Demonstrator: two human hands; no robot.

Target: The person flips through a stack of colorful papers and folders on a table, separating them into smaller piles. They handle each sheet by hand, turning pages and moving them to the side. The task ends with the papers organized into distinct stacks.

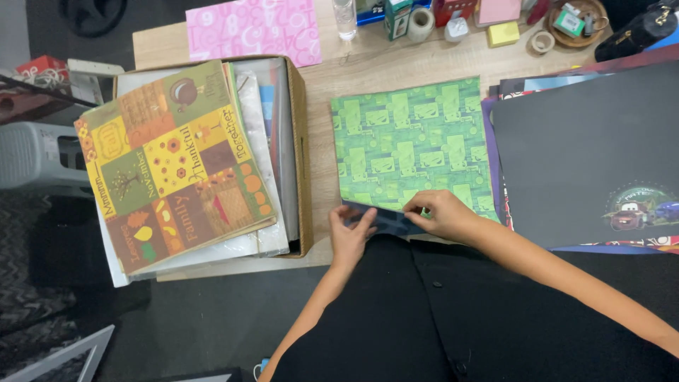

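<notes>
Right hand (440, 212) pinches one green patterned sheet (414, 145) (near edge); left hand (351, 230) lies flat, fingers apart.

A patterned sheet (414, 145) lies on the table (339, 78), with both hands at its near edge: the left hand (351, 233) beside the right hand (442, 213). Left of the sheet stands a cardboard box (300, 141) holding a stack of papers (177, 163). Right of it lies a pile of sheets (587, 148). Behind, small containers (453, 21) line the table's far edge.
</notes>
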